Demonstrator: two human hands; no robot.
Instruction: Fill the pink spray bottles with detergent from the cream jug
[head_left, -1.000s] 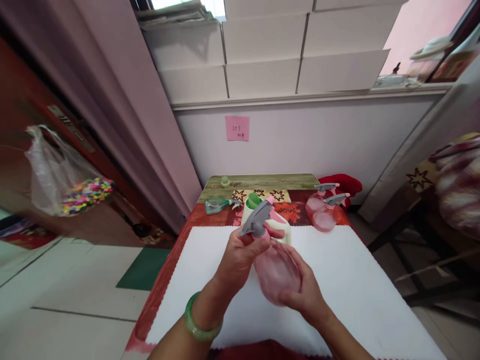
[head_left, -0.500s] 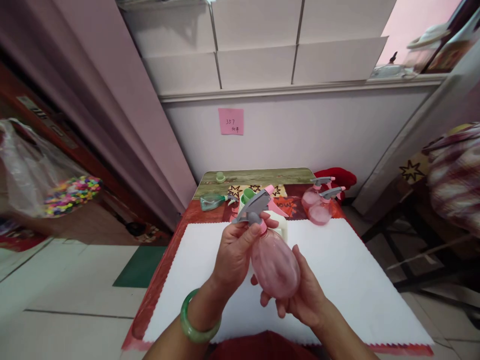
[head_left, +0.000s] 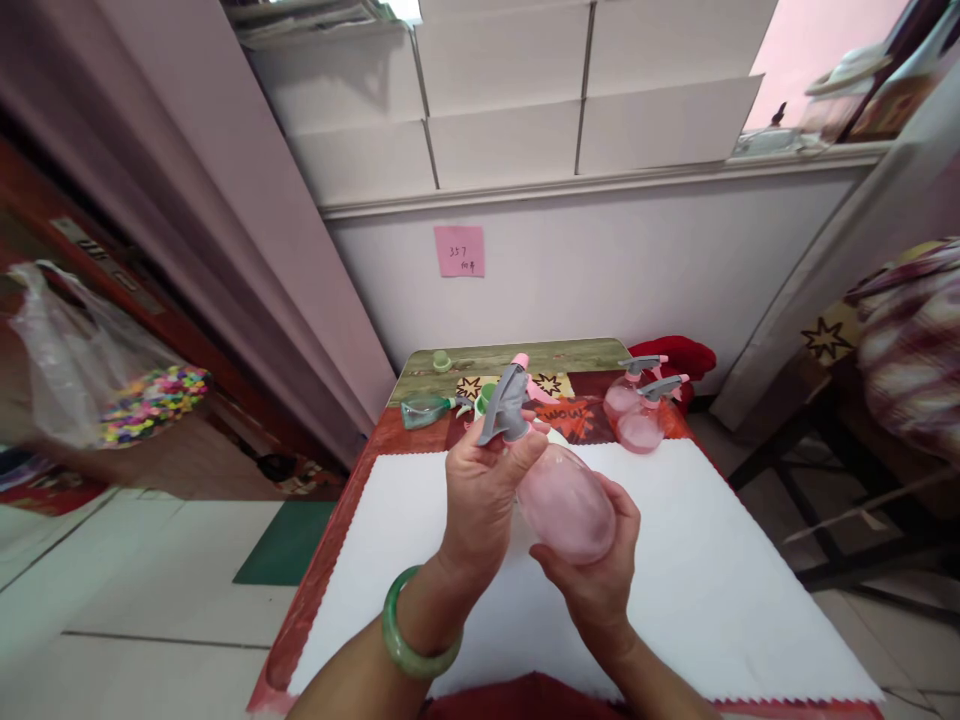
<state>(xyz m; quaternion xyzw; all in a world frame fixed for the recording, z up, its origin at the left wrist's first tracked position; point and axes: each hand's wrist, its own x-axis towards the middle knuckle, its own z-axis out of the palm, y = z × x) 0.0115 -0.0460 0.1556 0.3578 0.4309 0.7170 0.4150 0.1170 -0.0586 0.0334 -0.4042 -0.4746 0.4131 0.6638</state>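
while both hands grip a pink spray bottle (head_left: pixel 566 502) (held aloft), a white mat (head_left: pixel 697 570) covers the table.

Room surroundings: small table set against a pale wall

Pale wall (head_left: pixel 600 260) carries a pink sticky note (head_left: pixel 459 251); white boxes (head_left: pixel 517 90) stacked on the ledge above; mauve curtain (head_left: pixel 225 220) hangs at left; tiled floor (head_left: pixel 112 620) with a green mat (head_left: pixel 281 540) beside the table's left edge; white sheet (head_left: pixel 712 560) covers the table's near part; daylight enters at upper right.
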